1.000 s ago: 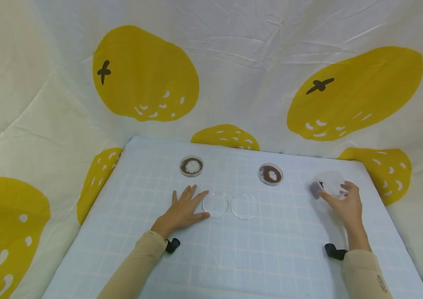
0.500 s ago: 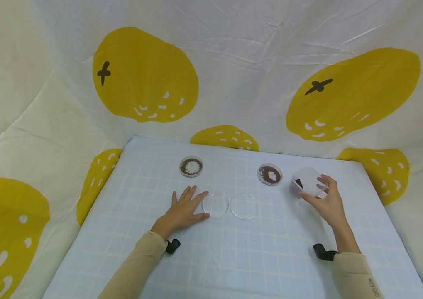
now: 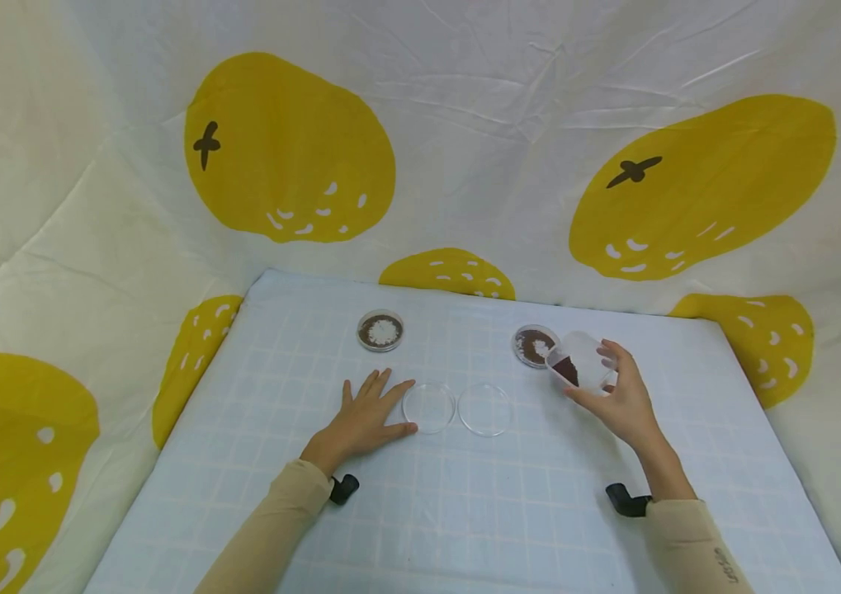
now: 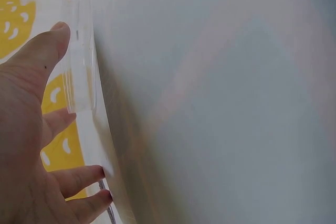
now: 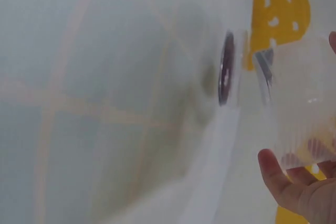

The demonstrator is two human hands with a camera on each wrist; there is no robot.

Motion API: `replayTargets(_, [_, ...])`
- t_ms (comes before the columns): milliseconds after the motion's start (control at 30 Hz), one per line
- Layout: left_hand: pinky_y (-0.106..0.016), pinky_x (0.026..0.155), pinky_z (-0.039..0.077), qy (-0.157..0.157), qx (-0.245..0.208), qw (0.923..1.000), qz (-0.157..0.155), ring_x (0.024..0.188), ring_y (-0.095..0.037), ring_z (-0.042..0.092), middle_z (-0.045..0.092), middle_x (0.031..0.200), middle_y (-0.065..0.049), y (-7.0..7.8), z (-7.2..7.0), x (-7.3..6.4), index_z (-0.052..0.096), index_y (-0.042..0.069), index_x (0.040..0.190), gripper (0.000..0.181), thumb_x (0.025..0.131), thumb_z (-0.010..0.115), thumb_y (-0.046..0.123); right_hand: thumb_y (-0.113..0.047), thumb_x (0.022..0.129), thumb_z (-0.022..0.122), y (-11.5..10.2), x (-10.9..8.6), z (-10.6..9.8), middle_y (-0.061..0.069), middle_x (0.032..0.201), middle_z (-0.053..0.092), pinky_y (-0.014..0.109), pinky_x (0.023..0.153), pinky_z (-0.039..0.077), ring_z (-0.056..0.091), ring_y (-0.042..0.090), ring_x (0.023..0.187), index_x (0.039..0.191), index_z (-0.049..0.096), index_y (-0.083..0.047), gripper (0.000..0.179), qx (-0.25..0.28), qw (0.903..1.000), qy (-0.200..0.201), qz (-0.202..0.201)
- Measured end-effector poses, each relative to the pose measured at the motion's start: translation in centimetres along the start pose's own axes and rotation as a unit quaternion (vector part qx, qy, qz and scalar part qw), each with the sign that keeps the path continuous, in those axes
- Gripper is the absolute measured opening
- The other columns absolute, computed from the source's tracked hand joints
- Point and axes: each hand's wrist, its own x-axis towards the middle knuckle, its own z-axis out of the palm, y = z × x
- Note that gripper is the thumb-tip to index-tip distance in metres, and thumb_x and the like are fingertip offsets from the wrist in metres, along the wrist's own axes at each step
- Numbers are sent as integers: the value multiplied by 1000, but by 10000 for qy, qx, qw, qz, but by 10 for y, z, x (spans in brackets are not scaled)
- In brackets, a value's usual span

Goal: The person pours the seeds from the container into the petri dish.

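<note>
Over a pale checked cloth [image 3: 457, 520], the left hand [image 3: 362, 422], fingers spread, touches a clear dish [image 3: 429, 407], while the right hand [image 3: 626, 404] grips a tilted clear cup [image 3: 589, 356] between thumb and curled fingers, overlapping a brown-filled dish [image 3: 530, 346] in the head view but apart from it in the right wrist view.

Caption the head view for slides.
Right hand holds a tilted clear plastic cup near a round brown-and-white-filled dish; left hand touches a round transparent dish.
</note>
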Motion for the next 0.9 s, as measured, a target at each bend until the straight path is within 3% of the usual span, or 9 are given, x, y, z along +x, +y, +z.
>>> replayTargets(433, [-73,110,1,-5,-70,10000,-29,150,-39,10,20,163,-18,4,-4,-3,36,28,156,78,91,62,63,-18,72,91,-12,1,16,26,146,35,72,94,39,37,45,126,155,25,-6,106,-561,9957,-151,-725])
replayTargets(900, [-73,110,2,17,-59,10000,0,150,-40,11,20,163,-18,1,-2,-1,36,27,156,79,90,63,63,-12,67,93,-30,-2,33,27,146,37,66,104,32,29,47,134,151,27,1,108,-1104,9803,-228,-1622])
